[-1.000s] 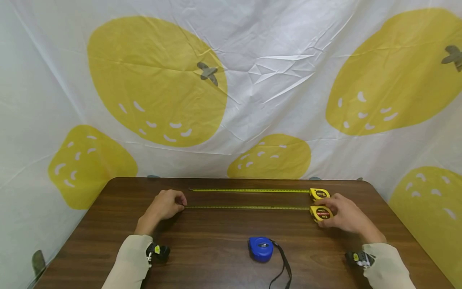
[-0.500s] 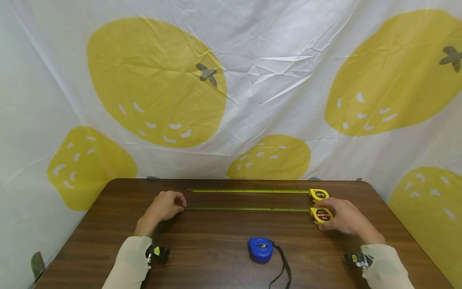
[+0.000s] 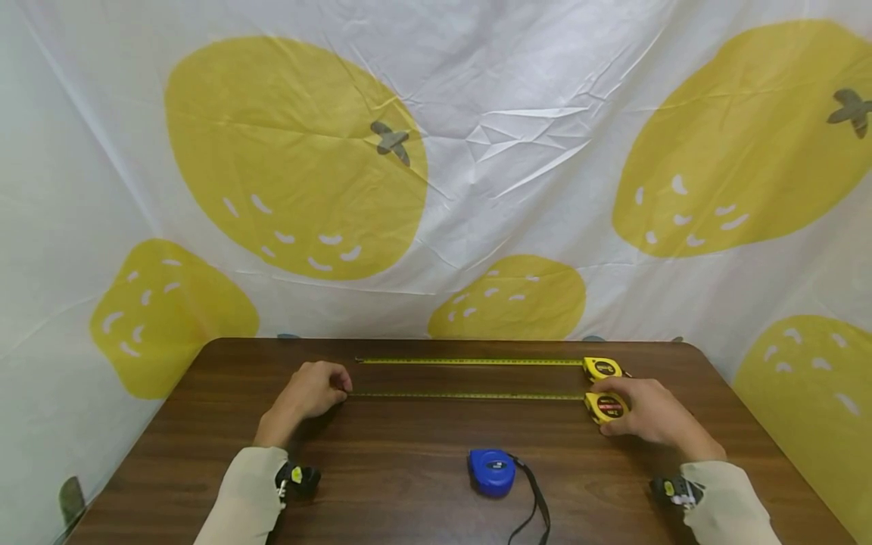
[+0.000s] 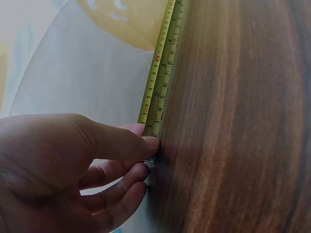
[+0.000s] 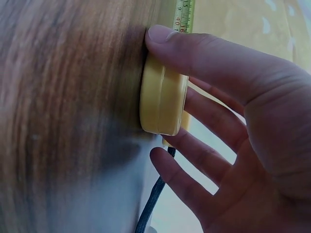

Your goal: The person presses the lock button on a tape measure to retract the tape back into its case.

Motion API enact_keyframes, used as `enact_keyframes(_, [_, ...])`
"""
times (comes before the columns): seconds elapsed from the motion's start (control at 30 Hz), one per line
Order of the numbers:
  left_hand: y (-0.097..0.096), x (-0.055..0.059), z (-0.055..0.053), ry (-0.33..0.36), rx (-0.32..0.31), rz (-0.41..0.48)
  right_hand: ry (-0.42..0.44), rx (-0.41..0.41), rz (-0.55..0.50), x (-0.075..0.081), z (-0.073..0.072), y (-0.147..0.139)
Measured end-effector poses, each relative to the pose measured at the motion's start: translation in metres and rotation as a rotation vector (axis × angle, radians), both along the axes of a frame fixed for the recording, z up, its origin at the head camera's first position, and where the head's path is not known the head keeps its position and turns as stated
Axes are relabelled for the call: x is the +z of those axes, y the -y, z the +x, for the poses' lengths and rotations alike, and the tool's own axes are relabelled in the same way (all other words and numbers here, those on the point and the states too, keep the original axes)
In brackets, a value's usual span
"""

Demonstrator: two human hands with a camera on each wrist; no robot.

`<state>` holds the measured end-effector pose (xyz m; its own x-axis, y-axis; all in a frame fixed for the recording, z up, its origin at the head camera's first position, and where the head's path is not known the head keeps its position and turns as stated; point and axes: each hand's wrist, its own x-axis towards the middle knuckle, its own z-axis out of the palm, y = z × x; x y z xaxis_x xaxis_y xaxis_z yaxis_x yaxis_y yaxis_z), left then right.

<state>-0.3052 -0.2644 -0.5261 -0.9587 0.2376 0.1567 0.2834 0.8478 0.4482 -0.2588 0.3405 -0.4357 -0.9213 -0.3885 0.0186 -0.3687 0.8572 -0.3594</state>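
Note:
In the head view my left hand (image 3: pixel 309 390) pinches the free end of a drawn-out yellow tape blade (image 3: pixel 470 395); the left wrist view shows the thumb (image 4: pixel 151 141) on its hook end. At the other end my right hand (image 3: pixel 654 409) grips the yellow case of that tape measure (image 3: pixel 608 409) between thumb and fingers. The case (image 5: pixel 163 102) stands on edge from the right wrist camera's angle. Just behind it lies a second yellow tape measure (image 3: pixel 602 369), its blade (image 3: pixel 470 362) also drawn out, roughly parallel to the first.
A blue tape measure (image 3: pixel 492 472) with a black wrist strap (image 3: pixel 540 499) lies nearer the front of the brown wooden table (image 3: pixel 409 484). Behind the table's far edge hangs a white cloth (image 3: pixel 463 219) printed with large yellow fruit.
My right hand's fingers have drawn slightly back from the rear tape measure and lie lower around the front case. The left hand and both blades keep nearly the same place.

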Motion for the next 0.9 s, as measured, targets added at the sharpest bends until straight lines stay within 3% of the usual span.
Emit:
enact_keyframes(0.3, [0.007, -0.006, -0.006, -0.014, -0.005, 0.017, -0.025, 0.004, -0.013, 0.000, -0.001, -0.001])
enact_keyframes(0.5, [0.010, -0.003, -0.002, -0.104, -0.020, 0.045, -0.087, 0.025, -0.058, 0.001, 0.001, -0.001])
enact_keyframes(0.6, [0.004, 0.018, 0.012, -0.129, -0.060, 0.080, -0.134, 0.044, -0.093, 0.001, 0.001, 0.000])
enact_keyframes(0.67, [0.006, 0.023, 0.013, -0.161, -0.110, 0.124, -0.157, 0.051, -0.112, 0.002, 0.002, 0.000])
enact_keyframes(0.73, [0.000, 0.042, 0.025, -0.145, -0.114, 0.142, -0.166, 0.049, -0.124, 0.003, 0.002, 0.000])
enact_keyframes(0.83, [-0.007, 0.059, 0.034, -0.144, -0.095, 0.151, -0.165, 0.037, -0.140, 0.006, 0.002, 0.001])
enact_keyframes(0.9, [-0.018, 0.082, 0.049, -0.109, -0.045, 0.129, -0.165, 0.035, -0.145, 0.008, 0.002, 0.001])
